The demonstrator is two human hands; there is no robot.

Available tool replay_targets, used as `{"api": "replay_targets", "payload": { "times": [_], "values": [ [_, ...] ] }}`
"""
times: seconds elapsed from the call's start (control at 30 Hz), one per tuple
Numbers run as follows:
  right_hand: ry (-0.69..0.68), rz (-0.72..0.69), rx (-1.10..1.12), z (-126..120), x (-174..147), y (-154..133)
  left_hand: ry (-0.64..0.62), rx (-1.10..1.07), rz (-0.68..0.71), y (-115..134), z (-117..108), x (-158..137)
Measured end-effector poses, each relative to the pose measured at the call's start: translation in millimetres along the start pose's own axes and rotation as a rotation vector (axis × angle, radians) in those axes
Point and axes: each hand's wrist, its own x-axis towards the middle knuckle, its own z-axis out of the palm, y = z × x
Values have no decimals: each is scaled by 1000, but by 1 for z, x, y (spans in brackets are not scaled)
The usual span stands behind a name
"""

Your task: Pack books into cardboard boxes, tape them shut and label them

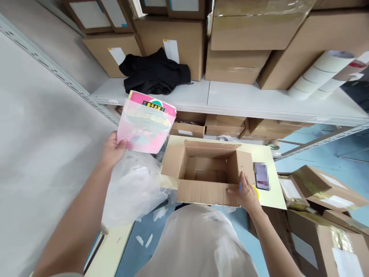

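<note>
My left hand (113, 149) is closed on the lower left corner of a pink book (145, 125), raised left of the carton. A cloudy, translucent wrap covers most of its front; the top strip shows a green shape and dark lettering. On the small cream table (272, 198) stands an open cardboard box (207, 192) with its flaps folded outward and a bare bottom. My right hand (247, 194) rests at the box's near right corner, thumb and fingers apart on the flaps. A small blue object, too small to name, shows by its fingers.
Right of the box lies a phone (261, 176), with a yellow ring-like thing (256, 192) nearby. A large white plastic bag (132, 192) hangs at left. Cartons (319, 238) pile up at lower right. The shelf (230, 98) ahead carries boxes, black clothing (157, 73) and white rolls (317, 75).
</note>
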Motion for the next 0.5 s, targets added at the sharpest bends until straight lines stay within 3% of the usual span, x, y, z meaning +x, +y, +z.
{"api": "replay_targets", "payload": {
  "times": [0.1,0.2,0.37,0.5],
  "values": [
    [-18,16,22,-11,-1,-4,-47,154,193,45,-31,-14],
    [-38,3,20,-15,-1,-6,-127,302,447,99,-28,-31],
    [-62,13,14,-12,0,-6,-456,363,773,165,40,-61],
    [-51,8,42,-12,-2,-8,-603,416,890,170,96,-87]
  ]
}}
